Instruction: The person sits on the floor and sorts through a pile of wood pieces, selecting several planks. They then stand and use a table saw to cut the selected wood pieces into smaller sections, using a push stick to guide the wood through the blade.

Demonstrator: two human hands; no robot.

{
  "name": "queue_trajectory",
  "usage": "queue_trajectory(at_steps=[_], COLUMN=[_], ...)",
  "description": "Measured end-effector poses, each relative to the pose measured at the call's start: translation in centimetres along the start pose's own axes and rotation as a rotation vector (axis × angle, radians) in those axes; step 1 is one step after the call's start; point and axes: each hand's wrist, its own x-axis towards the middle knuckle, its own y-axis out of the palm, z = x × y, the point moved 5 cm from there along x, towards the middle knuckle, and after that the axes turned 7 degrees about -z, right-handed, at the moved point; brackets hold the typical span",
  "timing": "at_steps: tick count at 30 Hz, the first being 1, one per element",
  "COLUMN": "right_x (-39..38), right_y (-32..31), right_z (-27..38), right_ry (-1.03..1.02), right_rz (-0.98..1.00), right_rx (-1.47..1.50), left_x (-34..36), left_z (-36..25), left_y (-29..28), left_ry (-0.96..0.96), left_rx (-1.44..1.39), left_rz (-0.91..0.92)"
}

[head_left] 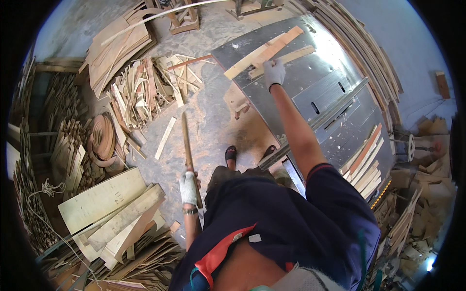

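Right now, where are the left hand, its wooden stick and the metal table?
Left hand [188, 188]: head view, glove's middle.
Wooden stick [187, 140]: head view, upper shaft.
Metal table [303, 73]: head view, bare top.

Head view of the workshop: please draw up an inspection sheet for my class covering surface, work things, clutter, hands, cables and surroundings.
Surface: grey metal table, with slots.
Work things: wooden strips on the table; long wooden stick above the floor.
Clutter: heap of offcuts and a loose strip on the floor.
Hands: left hand, gloved, grips the stick; right hand, gloved, is at the wooden strips, grip unclear.
Cables: pale knotted cord at left; whether electrical, cannot tell.
Surroundings: stacked sheets at upper left; long timbers beyond the table.
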Motion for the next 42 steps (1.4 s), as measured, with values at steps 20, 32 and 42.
queue_trajectory(at_steps=[20, 32, 42], right_x=[-10.8, -32.6, -47.1], right_y=[-2.4, -13.5, -20.0], right_z=[-15.5, -20.7, -24.0], right_ry=[0.407, 0.77, 0.796], right_rz=[0.547, 0.675, 0.065], right_rx=[0.995, 1.987, 1.839], left_x=[2.2, 7.3, 3.9], left_z=[0.4, -8.4, -4.9], left_y=[-2.6, 15.4, 27.6], left_ry=[-0.047, 0.106, 0.102], left_rx=[0.002, 0.491, 0.601], left_rz=[0.107, 0.662, 0.974])
